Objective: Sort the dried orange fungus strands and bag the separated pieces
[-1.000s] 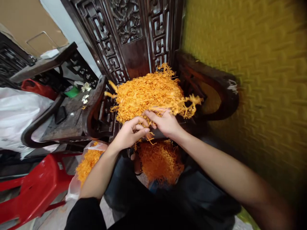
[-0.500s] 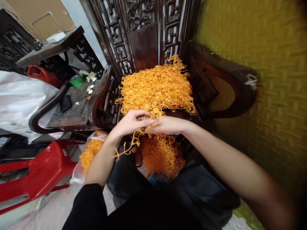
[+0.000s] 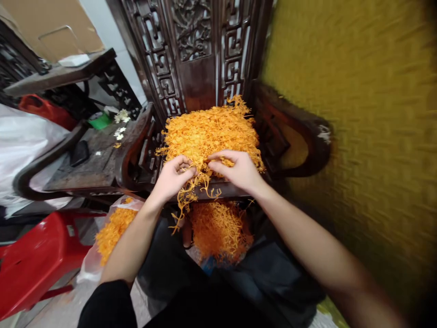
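Note:
A heap of orange, branching, twig-like pieces (image 3: pixel 211 130) covers the seat of a dark carved wooden chair. At its front edge my left hand (image 3: pixel 174 177) is closed, thumb and fingers pinching an orange branching strand (image 3: pixel 185 200) that dangles over the seat edge. My right hand (image 3: pixel 237 171) is just to the right, its fingertips closed on part of the same orange tangle. Exactly where each hand grips is partly hidden by the fingers. Below the seat, between my knees, sits a second mass of orange strands (image 3: pixel 218 230).
A plastic bag of orange pieces (image 3: pixel 118 228) stands left of my knee, beside a red plastic chair (image 3: pixel 37 259). On the wooden side table (image 3: pixel 92 171) lie a black object, white flower-like bits and a green roll (image 3: pixel 100 120). A yellow woven surface (image 3: pixel 358 114) rises at right.
My hands, close together and overlapping before, have moved apart over the front of the heap. The dangling strand has shifted with my left hand. The whole view has also shifted slightly.

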### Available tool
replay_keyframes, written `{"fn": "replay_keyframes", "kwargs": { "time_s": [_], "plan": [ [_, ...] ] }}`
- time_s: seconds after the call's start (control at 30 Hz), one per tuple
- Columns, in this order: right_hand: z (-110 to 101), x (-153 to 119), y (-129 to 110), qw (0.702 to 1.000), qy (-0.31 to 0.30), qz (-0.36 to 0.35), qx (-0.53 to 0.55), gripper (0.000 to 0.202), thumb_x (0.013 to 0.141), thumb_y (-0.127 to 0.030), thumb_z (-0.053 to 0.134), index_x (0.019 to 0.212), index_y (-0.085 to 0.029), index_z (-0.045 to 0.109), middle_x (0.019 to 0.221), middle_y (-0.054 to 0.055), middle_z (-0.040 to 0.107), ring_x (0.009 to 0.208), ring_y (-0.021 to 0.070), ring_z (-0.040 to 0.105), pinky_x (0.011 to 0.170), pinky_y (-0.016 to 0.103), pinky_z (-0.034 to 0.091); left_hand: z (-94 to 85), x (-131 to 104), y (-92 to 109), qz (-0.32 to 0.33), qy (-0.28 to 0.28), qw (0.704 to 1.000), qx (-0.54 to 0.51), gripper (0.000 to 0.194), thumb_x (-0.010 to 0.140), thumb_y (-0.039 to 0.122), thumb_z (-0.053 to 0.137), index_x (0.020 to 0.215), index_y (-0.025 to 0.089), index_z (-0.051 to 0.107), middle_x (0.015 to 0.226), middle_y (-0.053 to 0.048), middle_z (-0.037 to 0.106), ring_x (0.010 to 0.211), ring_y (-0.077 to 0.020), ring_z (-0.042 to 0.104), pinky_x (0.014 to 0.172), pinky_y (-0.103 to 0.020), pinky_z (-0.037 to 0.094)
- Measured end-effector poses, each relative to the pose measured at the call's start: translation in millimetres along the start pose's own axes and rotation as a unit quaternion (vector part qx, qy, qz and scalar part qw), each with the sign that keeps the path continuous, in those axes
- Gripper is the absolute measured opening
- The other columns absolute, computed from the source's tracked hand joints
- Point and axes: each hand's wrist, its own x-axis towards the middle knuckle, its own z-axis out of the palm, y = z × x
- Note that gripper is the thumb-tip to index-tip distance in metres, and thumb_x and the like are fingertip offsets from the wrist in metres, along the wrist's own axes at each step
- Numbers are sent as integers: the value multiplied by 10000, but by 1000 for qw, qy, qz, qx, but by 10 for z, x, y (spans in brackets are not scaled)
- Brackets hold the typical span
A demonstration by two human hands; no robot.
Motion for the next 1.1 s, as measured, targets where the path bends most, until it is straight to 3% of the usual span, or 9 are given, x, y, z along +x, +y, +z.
{"fn": "replay_keyframes", "kwargs": {
  "time_s": [0.13,0.33,0.43,0.53,0.6,0.7,0.83,0.93,1.1],
  "plan": [
    [176,-72,-75,988,57,-114,-88,271,857,-436,807,961,-189,765,996,63,780,942,214,713,898,374,539,162,12,-18,56,18,996,60,229,769,262,715,973,175,658,786,20,646,656,-106,572,575,-217,440],
    [181,-77,-83,995,77,-54,-44,239,975,-398,673,839,-201,679,789,32,706,738,169,652,731,330,501,221,42,-29,58,57,990,112,358,850,370,713,1136,155,708,677,38,584,525,-94,457,505,-247,352],
    [-71,68,-36,973,216,-9,85,298,947,-471,686,818,-229,566,579,-55,531,483,114,493,502,281,404,104,65,-51,73,85,984,142,322,850,307,713,1143,172,716,640,52,557,528,-103,471,537,-257,363],
    [-404,224,15,900,383,-41,203,359,909,-523,693,817,-253,475,594,-89,463,423,78,427,419,245,346,-11,81,-88,68,101,982,141,344,841,286,730,1161,186,653,656,58,594,539,-108,502,564,-252,382],
    [-522,235,16,913,343,-38,219,366,883,-515,723,806,-236,498,727,-37,589,454,58,490,424,234,367,-24,89,-102,47,79,991,97,358,830,337,762,1114,199,595,704,50,639,540,-107,529,550,-243,387],
    [-456,88,-48,968,144,6,207,343,830,-463,810,862,-203,588,918,42,720,526,88,594,442,250,438,44,99,-92,58,52,996,50,317,788,365,806,910,198,566,752,22,649,615,-117,579,587,-243,425],
    [-244,-105,-179,986,-25,44,157,339,890,-474,758,1056,-179,734,743,7,681,512,102,571,450,248,435,127,101,-49,115,44,989,82,199,833,295,757,954,174,655,845,-13,680,647,-108,531,618,-250,417],
    [-224,-119,-235,993,-28,48,104,397,924,-515,711,1136,-191,793,584,-35,565,479,93,481,460,245,379,150,94,-18,155,27,979,130,221,876,245,713,1089,186,705,925,-18,717,590,-86,466,611,-255,402],
    [-264,-41,-176,992,41,90,78,578,841,-564,785,1249,-155,768,526,-57,504,459,88,386,459,250,311,192,71,8,238,5,953,186,267,933,220,656,1188,216,736,1373,-89,680,631,-72,518,750,-296,507]
  ]
}}
